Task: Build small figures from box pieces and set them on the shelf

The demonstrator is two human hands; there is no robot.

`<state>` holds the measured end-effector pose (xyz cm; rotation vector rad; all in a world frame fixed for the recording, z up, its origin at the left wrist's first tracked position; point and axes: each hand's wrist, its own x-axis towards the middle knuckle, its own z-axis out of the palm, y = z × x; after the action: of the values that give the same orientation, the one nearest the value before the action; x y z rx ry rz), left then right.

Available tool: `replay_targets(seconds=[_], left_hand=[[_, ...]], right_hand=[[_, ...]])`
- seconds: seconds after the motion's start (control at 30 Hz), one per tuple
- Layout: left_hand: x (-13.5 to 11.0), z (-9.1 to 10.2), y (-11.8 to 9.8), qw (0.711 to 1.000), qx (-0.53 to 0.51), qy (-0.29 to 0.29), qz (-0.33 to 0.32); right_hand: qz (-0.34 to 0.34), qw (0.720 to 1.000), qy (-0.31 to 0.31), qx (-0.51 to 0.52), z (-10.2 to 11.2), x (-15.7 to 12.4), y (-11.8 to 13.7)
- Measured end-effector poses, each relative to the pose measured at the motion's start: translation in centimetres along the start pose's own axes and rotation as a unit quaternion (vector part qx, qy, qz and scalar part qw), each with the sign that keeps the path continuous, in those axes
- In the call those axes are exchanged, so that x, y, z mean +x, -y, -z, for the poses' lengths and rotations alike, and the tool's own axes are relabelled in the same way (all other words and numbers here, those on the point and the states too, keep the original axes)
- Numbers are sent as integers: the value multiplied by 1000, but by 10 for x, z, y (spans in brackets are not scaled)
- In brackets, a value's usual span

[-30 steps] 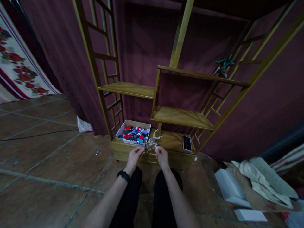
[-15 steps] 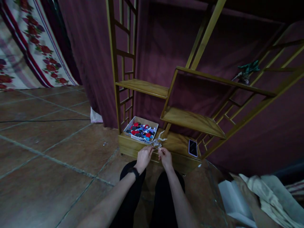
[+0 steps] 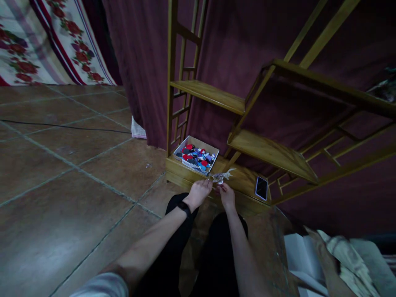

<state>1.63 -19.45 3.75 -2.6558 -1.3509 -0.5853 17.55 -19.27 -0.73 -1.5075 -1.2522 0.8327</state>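
My left hand (image 3: 199,194), with a dark band on the wrist, is closed with its fingertips at a small shiny, crumpled silvery-clear thing (image 3: 220,177). Across from it, my right hand (image 3: 227,196) pinches the near side of the same thing. Its kind is too small and blurred to make out; pale, ragged strips stick out from it to the right. Just beyond my left hand, an open white cardboard box (image 3: 206,145) stands on the low wooden base of the shelf, filled with red, blue, black and purple small pieces (image 3: 195,157).
To the right on the base lies a phone (image 3: 261,188) with a dark screen. Wooden shelf boards (image 3: 269,153) jut out above it. A white box (image 3: 305,255) and pale cloth (image 3: 349,258) lie at lower right. A dark cable (image 3: 68,126) crosses the tiled floor.
The view has turned, so shelf, box and phone sit further right and the box slightly higher in the picture. Both hands stay together at the shiny thing.
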Motion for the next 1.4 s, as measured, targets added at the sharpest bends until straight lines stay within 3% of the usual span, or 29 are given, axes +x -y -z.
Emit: replay_targets(seconds=[0.33,0.5,0.63,0.77,0.9,1.07,1.17,1.3,1.4], left_hand=[[-7,4,0,999,17,-8,-26],[-9,15,1,1000,7,-17,-10],[-8,28,-1,999,-30,-33,-2],[-5,39,-7,990,-99,-61,81],[4,48,-14,963,-189,-73,180],[19,66,-27,901,-369,-98,206],[27,81,-39,826,-519,-107,191],[34,102,-57,714,-668,-80,196],[39,115,-67,657,-725,-53,199]], right_hand=[[16,999,-1,-49,1,0,6],[20,1000,1,-16,-4,-9,16],[4,997,-19,70,-5,-27,27],[8,992,-50,118,-2,-48,46],[21,982,-78,170,8,-65,78],[58,981,-62,173,20,-87,124],[90,987,-60,116,21,-102,147],[147,980,-129,32,23,-118,173],[183,973,-144,7,31,-124,191]])
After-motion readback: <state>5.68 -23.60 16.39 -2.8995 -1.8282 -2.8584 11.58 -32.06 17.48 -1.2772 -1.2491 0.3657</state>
